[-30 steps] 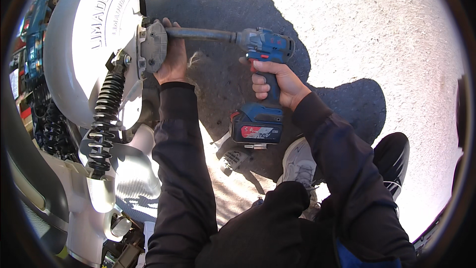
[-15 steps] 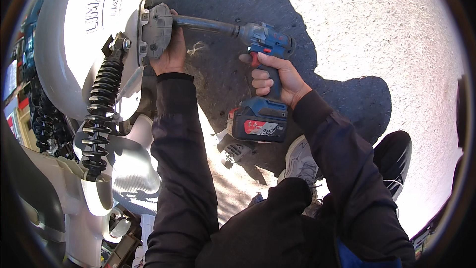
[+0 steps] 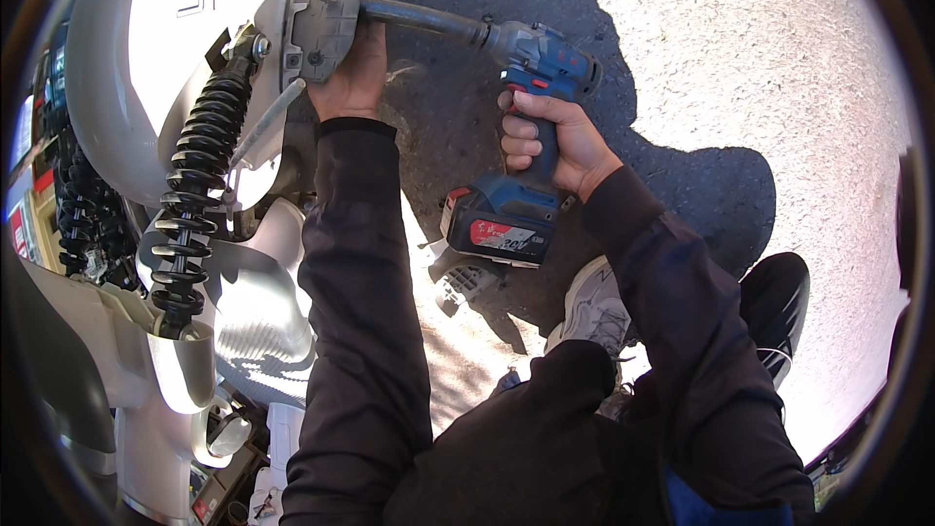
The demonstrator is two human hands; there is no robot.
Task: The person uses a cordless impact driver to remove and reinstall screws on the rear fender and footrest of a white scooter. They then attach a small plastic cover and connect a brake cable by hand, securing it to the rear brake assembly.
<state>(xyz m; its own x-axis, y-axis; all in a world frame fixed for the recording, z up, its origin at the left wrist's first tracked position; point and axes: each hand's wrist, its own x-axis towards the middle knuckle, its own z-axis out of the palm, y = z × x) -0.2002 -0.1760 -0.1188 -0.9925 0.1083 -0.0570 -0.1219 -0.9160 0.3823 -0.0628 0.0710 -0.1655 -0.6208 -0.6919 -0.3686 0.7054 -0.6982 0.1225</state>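
Observation:
My right hand (image 3: 553, 141) is wrapped round the grip of a blue cordless impact wrench (image 3: 551, 66), index finger at the trigger. A dark battery pack (image 3: 497, 222) hangs below the grip. A long metal extension bar (image 3: 424, 18) runs left from the wrench to a grey moulded bracket (image 3: 326, 27). My left hand (image 3: 355, 78) grips the bracket from its right side, around the bar's end, most fingers hidden behind it. The bracket sits against the rim of a white rounded mudguard (image 3: 156, 68); the fastener at the bar's end is hidden.
A black coil-spring shock absorber (image 3: 185, 197) stands beside the mudguard, its lower end at a white body part (image 3: 185, 370). On the ground lies a small grey slotted piece (image 3: 466, 284), close to my shoe (image 3: 592, 304). More springs (image 3: 83, 205) stand at far left.
The wrench has shifted slightly right and its battery end has swung left. The bracket and my left hand appear higher and a little farther right. Both hands keep their holds.

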